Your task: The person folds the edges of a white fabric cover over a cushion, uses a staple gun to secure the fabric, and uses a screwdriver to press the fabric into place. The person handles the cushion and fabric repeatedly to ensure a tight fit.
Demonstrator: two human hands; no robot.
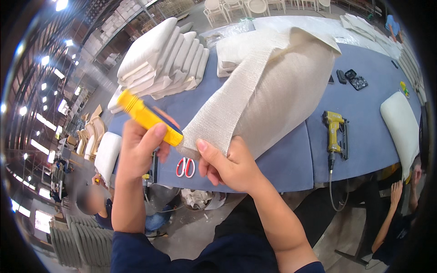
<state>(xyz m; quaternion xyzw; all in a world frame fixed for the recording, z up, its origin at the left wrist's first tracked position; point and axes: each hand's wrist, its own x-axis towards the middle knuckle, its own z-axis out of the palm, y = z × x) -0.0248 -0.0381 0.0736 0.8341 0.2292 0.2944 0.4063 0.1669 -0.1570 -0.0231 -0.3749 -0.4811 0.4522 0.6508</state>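
Note:
My left hand is closed around a yellow tool with a ribbed end and a dark blue strip; its kind is not clear. The lower end of this tool meets the corner of a beige woven fabric cover. With thumb on top and fingers beneath, my right hand grips the folded edge of that cover near the same corner. The cover stretches away from me over the blue-topped table, its far end raised and gaping. Scissors with red and white handles lie just below my hands.
Stacked beige cushions stand at the far left. A yellow staple gun with an air hose lies to the right, near a white cushion. Small black items rest beyond it. Other people are at both sides; a scrap bin stands below.

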